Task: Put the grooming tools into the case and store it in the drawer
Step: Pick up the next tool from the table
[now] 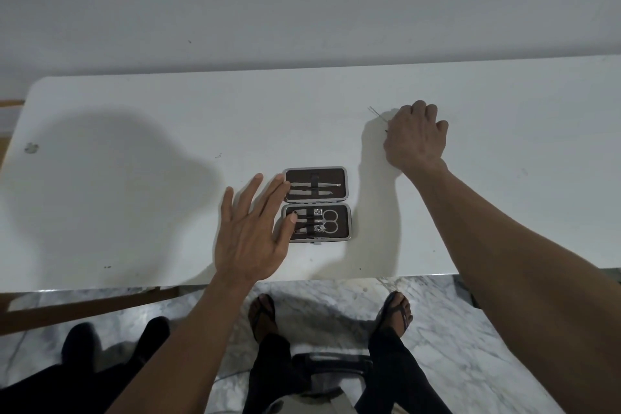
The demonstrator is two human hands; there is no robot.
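A small brown grooming case [316, 203] lies open flat on the white table [168, 131], near the front edge. Its far half holds two slim metal tools under a strap; its near half holds scissors and clippers. My left hand [255, 232] rests open at the case's left side, fingers spread, fingertips touching its edge. My right hand [415, 136] is farther back and to the right, fingers curled down on the table over a thin metal tool [376, 113]. Only the tool's tip shows beyond my fingers.
The table's far edge meets a plain wall. Below the front edge are a marble floor, my sandalled feet [398, 307], a dark stool seat [332, 370] and a wooden frame piece [84, 304] at the left. No drawer is in view.
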